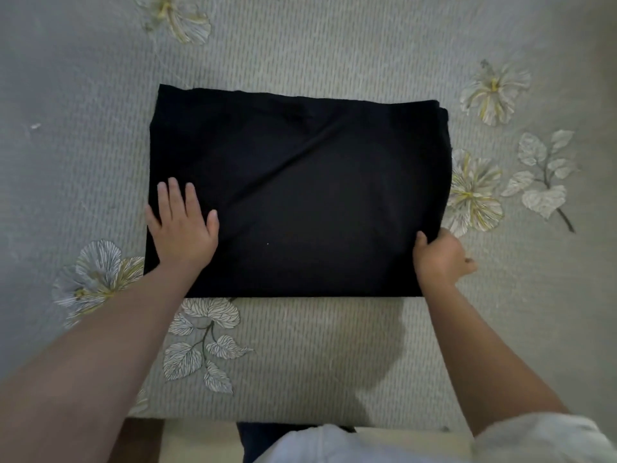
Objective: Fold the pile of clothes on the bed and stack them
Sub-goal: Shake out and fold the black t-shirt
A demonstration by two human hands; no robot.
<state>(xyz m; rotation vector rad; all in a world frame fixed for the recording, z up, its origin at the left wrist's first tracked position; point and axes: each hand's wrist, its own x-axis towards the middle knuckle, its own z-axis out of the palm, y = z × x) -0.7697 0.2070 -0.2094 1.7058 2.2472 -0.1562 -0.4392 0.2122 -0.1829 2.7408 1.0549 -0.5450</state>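
A big bed [334, 362] fills the view, covered in a pale sheet with printed flowers and leaves. In the middle of it lies a black cloth [300, 195], already folded into a wide, flat shape with a soft crease running across it. It probably sits in the middle so there is room to fold it again.

The left hand [183, 228] lies flat on the near left part of the cloth. Its fingers are straight and spread out, pressing down and holding nothing. That likely keeps the cloth from sliding.

The right hand [440, 255] is at the near right edge. Its thumb rests on top and its fingers curl under the edge, pinching the cloth, perhaps to lift that side over. No other clothes or stack can be seen.
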